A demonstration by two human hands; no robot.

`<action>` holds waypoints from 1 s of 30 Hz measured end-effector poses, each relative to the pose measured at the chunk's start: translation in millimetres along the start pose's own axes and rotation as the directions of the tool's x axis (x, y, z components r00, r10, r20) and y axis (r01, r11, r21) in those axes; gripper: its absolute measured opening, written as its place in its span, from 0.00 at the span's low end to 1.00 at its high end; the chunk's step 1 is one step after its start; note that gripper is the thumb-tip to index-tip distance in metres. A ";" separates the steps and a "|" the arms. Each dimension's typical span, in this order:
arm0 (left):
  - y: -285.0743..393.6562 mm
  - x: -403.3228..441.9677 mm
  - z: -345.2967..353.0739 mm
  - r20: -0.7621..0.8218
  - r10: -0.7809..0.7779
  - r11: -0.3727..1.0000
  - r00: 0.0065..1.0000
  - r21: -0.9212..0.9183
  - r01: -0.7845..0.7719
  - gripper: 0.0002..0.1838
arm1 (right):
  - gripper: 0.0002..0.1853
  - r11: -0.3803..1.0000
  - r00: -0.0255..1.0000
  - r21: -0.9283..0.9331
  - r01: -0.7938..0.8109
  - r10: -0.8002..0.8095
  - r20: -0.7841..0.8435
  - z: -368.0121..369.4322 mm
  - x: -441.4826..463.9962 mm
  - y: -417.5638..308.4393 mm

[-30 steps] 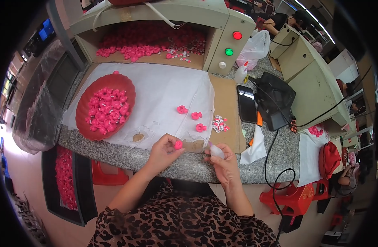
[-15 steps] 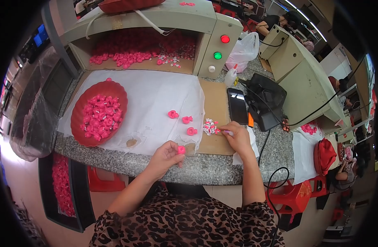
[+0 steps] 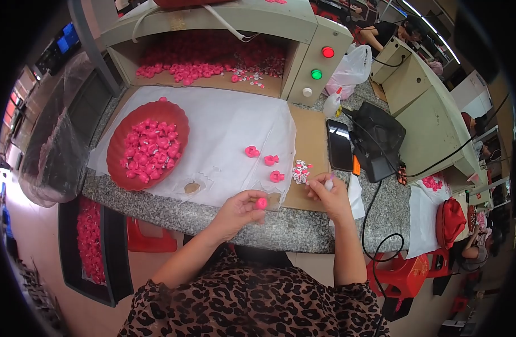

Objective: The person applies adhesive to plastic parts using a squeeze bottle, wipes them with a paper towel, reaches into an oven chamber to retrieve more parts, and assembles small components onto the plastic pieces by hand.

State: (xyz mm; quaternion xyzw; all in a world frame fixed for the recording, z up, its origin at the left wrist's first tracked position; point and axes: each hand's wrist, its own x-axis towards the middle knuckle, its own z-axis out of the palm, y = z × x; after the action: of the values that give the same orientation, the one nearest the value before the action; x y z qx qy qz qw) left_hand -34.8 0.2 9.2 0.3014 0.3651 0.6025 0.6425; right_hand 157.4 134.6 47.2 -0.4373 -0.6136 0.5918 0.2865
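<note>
My left hand [image 3: 235, 212] pinches a small pink moulded piece [image 3: 261, 203] between thumb and fingers, just over the table's front edge. To its right, my right hand [image 3: 332, 196] is closed around a small whitish tube-like object [image 3: 329, 183] with a purplish tip. Its thumb and forefinger are pinched together; whether they hold a tiny part is too small to tell. Just beyond these fingers lies a little pile of white and pink bits [image 3: 301, 171] on cardboard. Several loose pink pieces [image 3: 271, 160] rest on the white paper [image 3: 224, 126] left of the pile.
A red scalloped bowl [image 3: 113, 147] full of pink pieces stands at left. Behind is a beige box-like machine [image 3: 300, 64] with lit buttons and more pieces inside. A phone [image 3: 340, 146], black bag [image 3: 377, 140], glue bottle [image 3: 332, 105] and cable [image 3: 376, 210] are at right.
My right hand has drawn back from the pile of bits, toward me. The left hand still holds the pink piece, now turned differently. The whole view has shifted slightly.
</note>
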 end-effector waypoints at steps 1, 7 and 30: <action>0.2 0.1 -0.4 0.008 -0.019 1.000 1.000 -0.013 0.019 0.16 | 0.06 0.985 0.998 0.161 -0.065 0.065 0.009 9.7 -8.4 -2.7; -4.9 1.6 -1.6 -0.026 -0.038 0.999 0.999 0.004 0.038 0.15 | 0.07 0.898 0.975 0.385 -0.214 0.169 0.147 60.0 -39.5 12.3; -8.8 -0.3 -2.4 -0.028 0.039 0.996 0.999 0.076 -0.036 0.11 | 0.09 0.908 0.949 0.289 -0.304 0.264 0.171 75.8 -41.0 9.6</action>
State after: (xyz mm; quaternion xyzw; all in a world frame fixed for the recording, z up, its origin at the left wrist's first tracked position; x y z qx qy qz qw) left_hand -31.9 -1.0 0.6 0.3234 0.3913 0.6046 0.6138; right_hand 111.9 61.8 34.3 -0.4325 -0.4591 0.7434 0.2226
